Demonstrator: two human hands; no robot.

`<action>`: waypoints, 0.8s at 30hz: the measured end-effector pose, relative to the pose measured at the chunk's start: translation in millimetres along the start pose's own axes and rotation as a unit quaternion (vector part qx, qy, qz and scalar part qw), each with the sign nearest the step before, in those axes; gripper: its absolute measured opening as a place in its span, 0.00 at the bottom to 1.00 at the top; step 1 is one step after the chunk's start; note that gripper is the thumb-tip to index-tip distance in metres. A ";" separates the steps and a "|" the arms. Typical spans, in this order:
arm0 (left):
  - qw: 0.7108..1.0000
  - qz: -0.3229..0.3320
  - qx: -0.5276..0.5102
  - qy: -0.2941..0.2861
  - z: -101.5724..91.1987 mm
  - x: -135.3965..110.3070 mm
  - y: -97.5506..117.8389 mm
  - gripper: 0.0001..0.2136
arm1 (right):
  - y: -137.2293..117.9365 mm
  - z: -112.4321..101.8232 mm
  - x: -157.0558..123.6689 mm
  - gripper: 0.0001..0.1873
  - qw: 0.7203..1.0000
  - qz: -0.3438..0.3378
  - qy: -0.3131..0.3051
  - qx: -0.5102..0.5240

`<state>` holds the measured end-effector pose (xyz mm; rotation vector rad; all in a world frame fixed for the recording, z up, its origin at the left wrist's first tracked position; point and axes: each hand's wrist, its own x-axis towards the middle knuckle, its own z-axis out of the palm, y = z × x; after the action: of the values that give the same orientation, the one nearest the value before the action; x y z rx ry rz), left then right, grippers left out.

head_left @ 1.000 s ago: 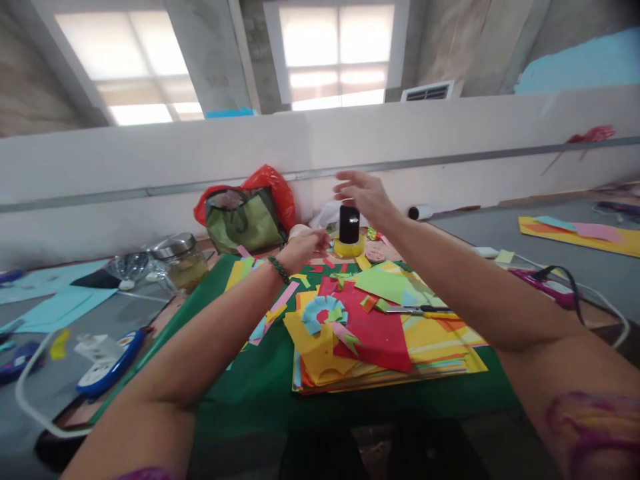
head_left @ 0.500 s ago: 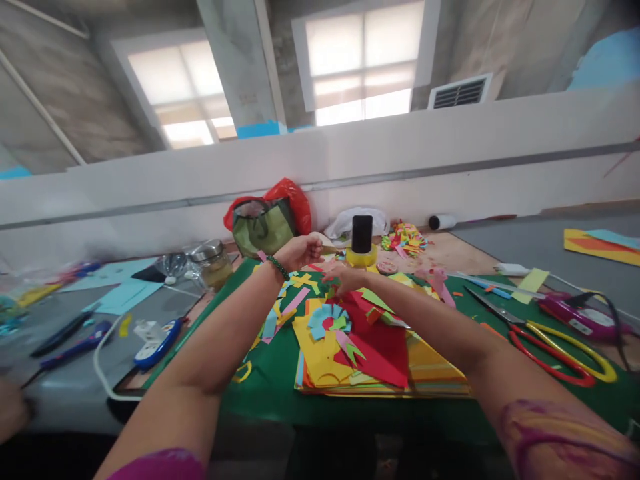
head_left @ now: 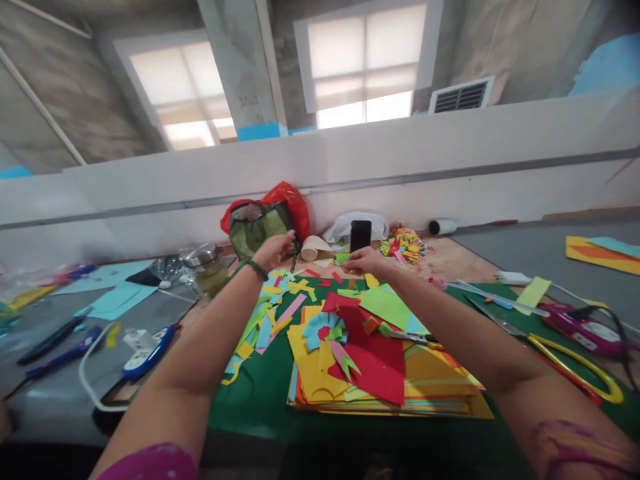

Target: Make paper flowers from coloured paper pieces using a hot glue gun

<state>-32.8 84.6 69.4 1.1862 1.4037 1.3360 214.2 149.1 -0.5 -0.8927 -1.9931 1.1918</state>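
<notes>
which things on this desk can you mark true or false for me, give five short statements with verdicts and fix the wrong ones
1. The phone lies flat. False: it stands upright.
2. A small green paper piece is at the fingertips of the right hand. True.
3. The big scissors are to the left of the paper stack. False: they are to its right.
4. A green bracelet circles the wrist of the left hand. True.
5. The bag just behind the left hand is blue. False: it is green.
</notes>
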 end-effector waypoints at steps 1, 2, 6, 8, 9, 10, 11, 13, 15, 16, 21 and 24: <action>0.999 0.007 0.020 -0.036 11.0 -5.7 -6.6 0.17 | -3.8 5.1 -2.1 0.22 1.000 0.006 -0.007 0.009; 0.996 0.015 0.043 -0.075 22.0 -11.5 -12.0 0.15 | -7.7 10.7 -3.9 0.21 1.000 0.010 -0.015 0.016; 0.981 0.066 0.101 -0.151 49.3 -27.9 -19.6 0.08 | -19.9 25.7 -8.6 0.18 0.999 0.015 -0.038 0.033; 0.977 0.088 0.116 -0.158 48.1 -29.0 -17.7 0.09 | -22.0 22.5 -11.4 0.18 0.999 0.012 -0.033 0.040; 0.976 0.097 0.120 -0.155 44.5 -28.3 -16.7 0.09 | -22.0 17.9 -13.0 0.19 0.999 0.009 -0.024 0.044; 0.975 0.105 0.124 -0.150 39.8 -27.3 -16.1 0.09 | -21.4 11.8 -14.7 0.19 0.999 0.005 -0.011 0.048; 0.975 0.112 0.126 -0.144 34.6 -26.4 -15.8 0.09 | -20.5 5.0 -16.3 0.20 0.999 -0.001 0.006 0.054; 0.975 0.123 0.131 -0.134 26.1 -26.3 -16.6 0.09 | -19.0 -7.2 -18.9 0.22 0.997 -0.015 0.044 0.065; 0.973 0.132 0.133 -0.134 23.2 -29.2 -18.3 0.09 | -19.5 -11.7 -20.4 0.23 0.994 -0.028 0.074 0.075; 0.972 0.136 0.133 -0.138 24.3 -31.6 -19.1 0.09 | -20.9 -10.0 -20.7 0.23 0.993 -0.035 0.082 0.078; 0.967 0.156 0.118 -0.162 42.2 -45.0 -19.7 0.10 | -34.5 22.9 -22.0 0.22 0.992 -0.073 0.072 0.075; 0.968 0.156 0.103 -0.167 47.8 -49.1 -18.9 0.10 | -39.5 33.8 -23.6 0.22 0.989 -0.090 0.082 0.082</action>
<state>22.1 46.3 45.3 1.7409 1.1627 1.1430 191.8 100.1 18.2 -0.6879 -1.7756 1.1245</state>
